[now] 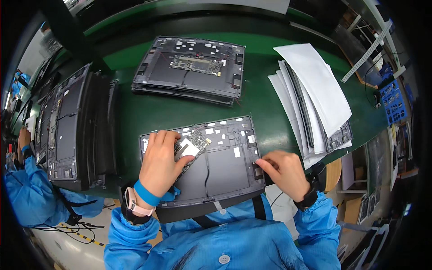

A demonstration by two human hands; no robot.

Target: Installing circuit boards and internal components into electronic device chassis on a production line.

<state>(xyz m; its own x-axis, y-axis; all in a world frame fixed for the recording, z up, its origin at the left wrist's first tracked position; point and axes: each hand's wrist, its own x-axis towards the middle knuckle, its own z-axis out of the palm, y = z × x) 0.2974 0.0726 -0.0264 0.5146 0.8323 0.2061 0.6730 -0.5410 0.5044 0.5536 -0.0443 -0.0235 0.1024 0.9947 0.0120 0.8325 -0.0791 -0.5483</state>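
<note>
At the near side of the green tabletop (261, 108), directly before the blue smock (225, 243): one dark grey casing (227, 175), inner face up, slightly askew, near edge toward the body. Over its upper left part, set on a slant, a narrow circuit board (201, 141) with a white patch (189, 147). Clasped at the board's left side, the left hand (158, 157), thumb across the white patch, fingers reaching toward the far end. At the casing's right edge, the right hand (285, 175), thumb and fingers drawn close together; impossible to tell whether anything is pinched between them. Hands well apart from each other. Down the middle of the casing, a short black cable (207, 175).

On the left wrist, a blue band (146, 193) and a pale pink strap (133, 202); on the right, a black band (307, 198).

Farther back, a stack of similar casings (155, 74), topped by one with a board showing. To the right, a slanting pile of white sheets (312, 90) with casings between. To the left, more casings in a tall stack (67, 126); beyond it, a co-worker's blue sleeve (31, 173). Past the tabletop at far right, a blue basket (393, 105).
</note>
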